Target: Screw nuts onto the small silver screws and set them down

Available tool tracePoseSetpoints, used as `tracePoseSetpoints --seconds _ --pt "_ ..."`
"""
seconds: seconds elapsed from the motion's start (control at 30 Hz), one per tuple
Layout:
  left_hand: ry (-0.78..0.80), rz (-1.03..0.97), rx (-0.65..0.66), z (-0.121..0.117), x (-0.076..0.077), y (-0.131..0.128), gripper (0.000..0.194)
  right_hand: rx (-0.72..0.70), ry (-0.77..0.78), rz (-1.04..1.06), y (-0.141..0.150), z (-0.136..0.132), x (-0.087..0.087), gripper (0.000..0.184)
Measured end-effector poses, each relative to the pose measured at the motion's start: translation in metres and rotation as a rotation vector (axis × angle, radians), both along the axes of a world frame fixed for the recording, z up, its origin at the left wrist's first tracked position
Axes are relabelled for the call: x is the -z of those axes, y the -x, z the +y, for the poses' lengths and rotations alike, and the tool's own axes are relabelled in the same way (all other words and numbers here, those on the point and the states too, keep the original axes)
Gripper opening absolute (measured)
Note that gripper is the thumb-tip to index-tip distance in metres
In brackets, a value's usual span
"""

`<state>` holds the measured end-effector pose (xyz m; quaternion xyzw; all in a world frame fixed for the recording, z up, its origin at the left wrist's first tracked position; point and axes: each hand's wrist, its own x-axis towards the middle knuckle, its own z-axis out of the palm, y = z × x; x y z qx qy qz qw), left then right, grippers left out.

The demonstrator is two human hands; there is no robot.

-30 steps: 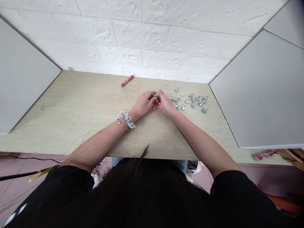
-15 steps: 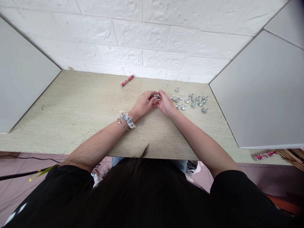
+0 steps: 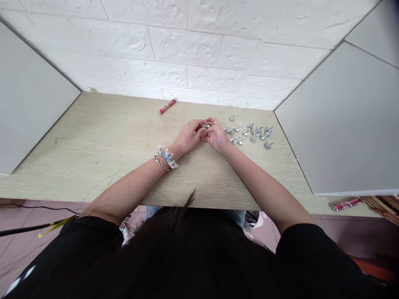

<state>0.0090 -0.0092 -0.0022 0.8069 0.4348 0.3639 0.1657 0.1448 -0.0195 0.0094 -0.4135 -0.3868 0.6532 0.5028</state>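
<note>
Pinching a small metal fitting (image 3: 205,126) between thumb and fingers, your left hand (image 3: 187,136) is closed narrowly around it above the wooden tabletop (image 3: 93,145), while your right hand (image 3: 217,136) has its curled fingertips right up at the fitting's other end, though you can't tell how firmly they grip. Just beyond that right hand, to its right, loose metal fittings (image 3: 254,138) lie scattered on the tabletop, and over by the white brick wall (image 3: 168,74) there's a red tube (image 3: 167,106) resting at a slant, well apart from them.
</note>
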Motion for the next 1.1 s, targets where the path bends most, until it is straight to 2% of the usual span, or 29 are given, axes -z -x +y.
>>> tracePoseSetpoints --seconds 0.1,0.23,0.33,0.43,0.57,0.7,0.73,0.93,1.1 --pt "-0.002 -0.007 0.002 -0.001 -0.001 0.000 0.027 0.022 0.023 -0.011 0.002 0.001 0.001 0.004" --pt "-0.002 -0.008 0.007 -0.002 -0.003 -0.001 0.026 0.057 0.074 -0.055 0.005 0.006 0.005 0.034" --pt "-0.004 -0.009 0.008 -0.002 -0.004 -0.001 0.026 0.043 0.075 -0.086 0.005 0.008 0.008 0.043" --pt "-0.016 -0.012 0.012 -0.002 -0.003 -0.001 0.026 0.003 0.063 -0.082 0.004 0.006 0.007 0.035" --pt "-0.025 -0.017 -0.006 0.000 -0.002 -0.001 0.025 -0.031 0.023 -0.032 0.000 0.001 0.000 0.008" --pt "-0.024 -0.021 -0.010 0.000 0.000 -0.001 0.026 -0.010 0.032 -0.018 0.000 0.001 -0.002 0.007" --pt "-0.026 -0.022 -0.006 0.000 0.000 -0.001 0.026 0.001 0.042 -0.017 0.001 0.002 -0.002 0.006" --pt "-0.032 -0.008 0.004 -0.001 -0.002 0.000 0.025 0.017 0.113 -0.065 0.005 0.006 0.002 0.040" --pt "-0.024 -0.013 0.014 -0.001 -0.003 0.000 0.027 0.006 0.070 -0.069 0.004 0.007 0.007 0.036"
